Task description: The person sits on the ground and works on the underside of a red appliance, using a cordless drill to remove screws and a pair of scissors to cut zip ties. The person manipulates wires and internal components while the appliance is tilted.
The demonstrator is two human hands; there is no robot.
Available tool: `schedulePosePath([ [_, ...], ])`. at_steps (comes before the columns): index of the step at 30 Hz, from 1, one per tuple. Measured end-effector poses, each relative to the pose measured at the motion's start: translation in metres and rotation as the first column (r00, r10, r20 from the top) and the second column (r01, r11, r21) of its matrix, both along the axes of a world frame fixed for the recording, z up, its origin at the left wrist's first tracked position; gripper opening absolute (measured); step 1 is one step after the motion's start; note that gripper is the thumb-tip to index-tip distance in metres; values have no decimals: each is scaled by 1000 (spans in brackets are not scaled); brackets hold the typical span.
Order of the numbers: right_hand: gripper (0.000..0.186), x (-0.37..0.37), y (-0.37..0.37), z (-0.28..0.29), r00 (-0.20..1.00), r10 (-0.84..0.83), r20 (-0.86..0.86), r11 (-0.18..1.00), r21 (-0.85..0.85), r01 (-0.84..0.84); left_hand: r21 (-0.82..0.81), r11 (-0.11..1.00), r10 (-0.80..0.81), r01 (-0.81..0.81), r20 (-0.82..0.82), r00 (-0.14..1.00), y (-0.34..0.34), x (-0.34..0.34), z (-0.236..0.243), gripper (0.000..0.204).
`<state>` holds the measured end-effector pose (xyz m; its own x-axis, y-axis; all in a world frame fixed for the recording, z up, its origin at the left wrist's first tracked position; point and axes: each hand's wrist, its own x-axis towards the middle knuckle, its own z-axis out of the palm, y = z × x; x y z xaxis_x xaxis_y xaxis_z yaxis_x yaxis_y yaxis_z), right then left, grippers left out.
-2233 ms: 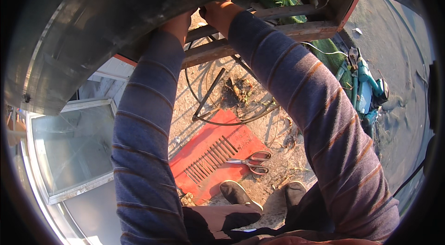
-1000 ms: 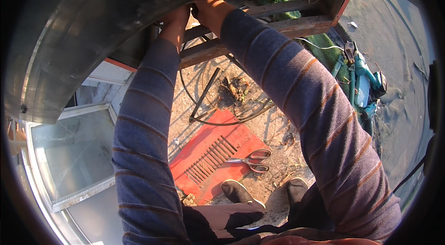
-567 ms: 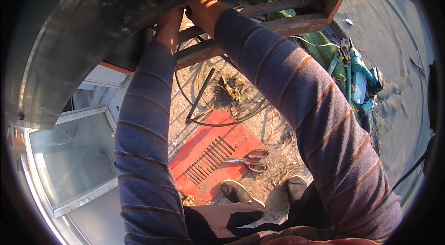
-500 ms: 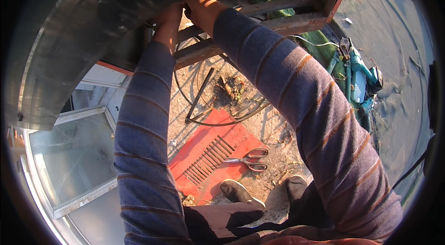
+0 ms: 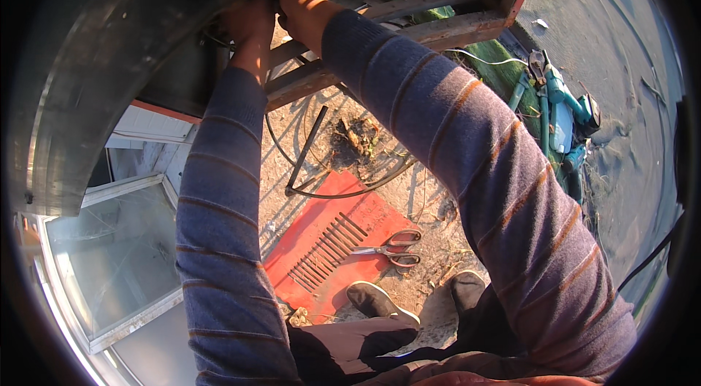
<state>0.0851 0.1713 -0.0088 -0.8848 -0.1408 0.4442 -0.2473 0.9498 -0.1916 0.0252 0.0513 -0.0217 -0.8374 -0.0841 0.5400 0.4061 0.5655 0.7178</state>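
Brown slats (image 5: 460, 30), edges apart, run beside left hand (image 5: 248, 19) and right hand (image 5: 301, 3) — whose grips I cannot tell.

Left hand (image 5: 248, 21) beside right hand (image 5: 302, 5) (arms (image 5: 223, 196) forward)

Outdoor yard (image 5: 409, 285), sunlit dirt ground (image 5: 431, 269)

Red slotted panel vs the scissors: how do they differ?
The red panel is broad; the scissors are much smaller and slender. The panel is slotted; the scissors are grey-bladed and loop-handled. The panel lies on the ground; the scissors lie partly across the panel. Both are in sunlight, neither held.
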Motion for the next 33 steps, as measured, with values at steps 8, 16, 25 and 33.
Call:
schedulePosePath([
  [8,27,2,3,6,994,33,99,997,64,-40,46,997,-54,55,-38,998,2,2,-1,32],
  [16,27,1,0,5,997,-2,82,1000,18,0,125,986,-122,110,87,989,-1,7,3,30],
  [25,23,1,1,6,993,11,119,1000,-29,-8,-38,998,-40,41,34,999,-1,7,3,49],
  [33,21,6,6,7,994,83,77,997,-9,-83,204,973,-112,107,14,994,-9,-19,-19,33],
])
